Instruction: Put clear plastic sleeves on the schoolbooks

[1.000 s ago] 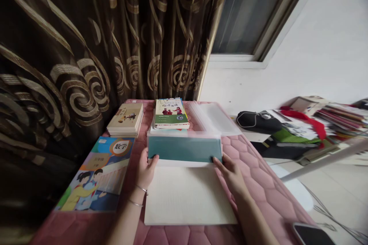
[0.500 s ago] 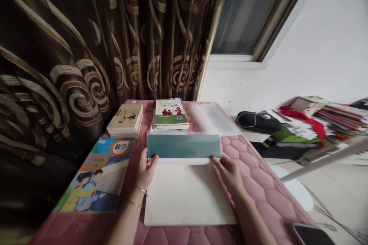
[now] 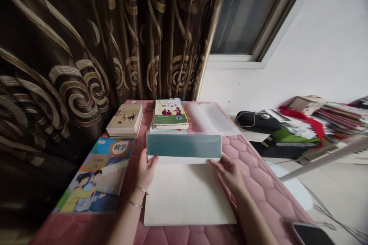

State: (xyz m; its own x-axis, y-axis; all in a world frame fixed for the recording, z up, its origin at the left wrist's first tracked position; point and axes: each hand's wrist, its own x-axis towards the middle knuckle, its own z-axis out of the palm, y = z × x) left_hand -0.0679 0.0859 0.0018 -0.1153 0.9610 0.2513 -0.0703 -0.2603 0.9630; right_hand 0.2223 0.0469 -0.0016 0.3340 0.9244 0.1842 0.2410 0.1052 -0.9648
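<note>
A book lies open on the pink quilted table, its cream page (image 3: 186,195) facing up. Its teal cover (image 3: 184,146) stands folded upright under a clear plastic sleeve. My left hand (image 3: 146,170) holds the cover's lower left corner, thumb on the front, fingers behind. My right hand (image 3: 229,173) rests at the lower right corner with the fingers curled on the sleeve's edge.
A maths textbook (image 3: 97,174) lies at the left, a tan book stack (image 3: 125,119) and a green-covered book (image 3: 170,113) behind. Clear plastic covers (image 3: 212,118) lie at the back right. A phone (image 3: 312,234) sits at the near right edge. Cluttered books and a black pouch (image 3: 258,120) lie beyond; a brown curtain (image 3: 86,46) hangs behind.
My right hand has slid slightly left and down along the cover's lower edge, and its fingers have curled in. The left hand has stayed put.
</note>
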